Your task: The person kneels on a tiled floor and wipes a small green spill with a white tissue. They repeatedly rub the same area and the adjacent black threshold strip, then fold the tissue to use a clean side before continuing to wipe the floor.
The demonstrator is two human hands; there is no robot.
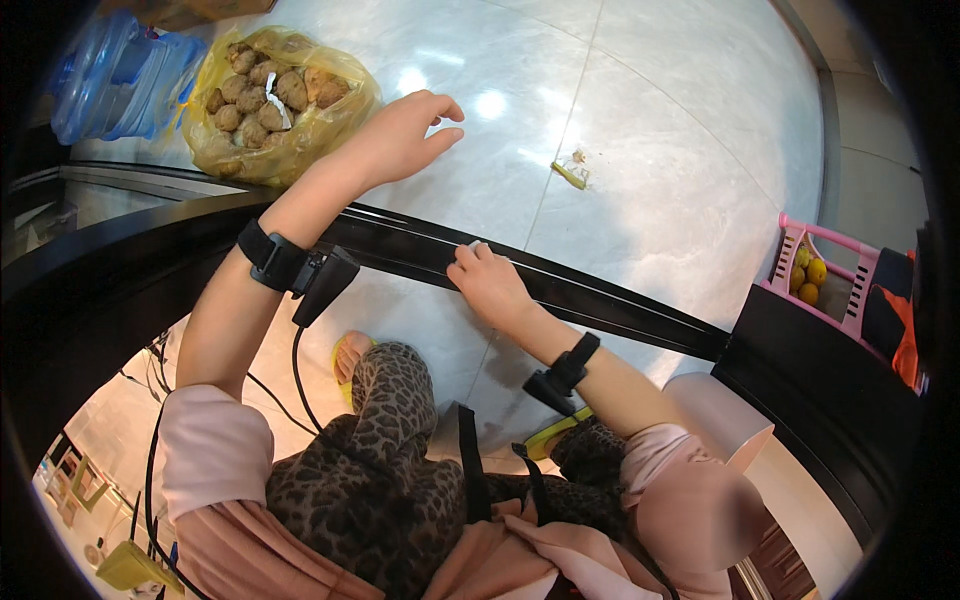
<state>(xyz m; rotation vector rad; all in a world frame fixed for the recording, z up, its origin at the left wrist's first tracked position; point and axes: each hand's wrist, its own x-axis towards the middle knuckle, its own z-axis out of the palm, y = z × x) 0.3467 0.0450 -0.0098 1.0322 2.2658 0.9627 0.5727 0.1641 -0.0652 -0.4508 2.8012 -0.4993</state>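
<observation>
My left hand (pixel 416 139) hangs over the tiled floor beyond a black floor track (pixel 397 247), fingers apart and nothing in them. Just left of it sits a yellow plastic bag (pixel 330 157), its mouth spread wide. Brown, round root vegetables (pixel 251 101), perhaps taro, fill the bag, and a white strip (pixel 277 101) lies on top of them. At the track, my right hand (pixel 491 285) is curled around a small whitish thing (pixel 475 244). Only bits of that thing show past the fingers, so its kind is hidden.
Blue clear plastic water jugs (pixel 120 82) stand behind the bag. A green plant scrap (pixel 568 174) lies on the floor. At right, a pink plastic rack (pixel 855 292) holds yellow fruit (pixel 808 277) beside a black panel (pixel 810 390). Black cables (pixel 296 375) run by my left arm.
</observation>
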